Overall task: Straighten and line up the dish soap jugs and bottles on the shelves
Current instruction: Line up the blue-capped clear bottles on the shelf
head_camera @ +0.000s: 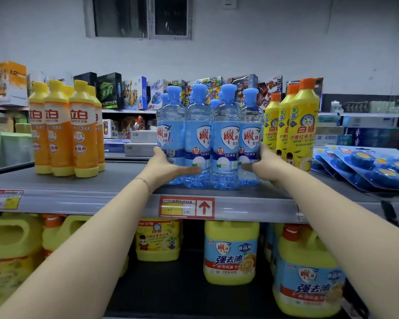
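Several clear blue dish soap bottles (pixel 209 139) with blue caps stand bunched at the middle of the top shelf (pixel 115 180). My left hand (pixel 168 166) presses flat on the left side of the bunch, thumb across the front. My right hand (pixel 263 164) presses on its right side, thumb pointing inward along the front bottles. To the left stands a group of orange bottles with yellow caps (pixel 67 130). A row of yellow bottles with orange caps (pixel 293 125) stands right beside the blue ones. On the lower shelf sit yellow jugs (pixel 230 252), some with blue labels.
Blue blister packs of toilet cleaner (pixel 369 166) lie on the top shelf at the right. A red price tag with an arrow (pixel 187 207) hangs on the shelf's front rail. Toy boxes (pixel 134 93) fill shelves behind. Bare shelf lies between the orange and blue groups.
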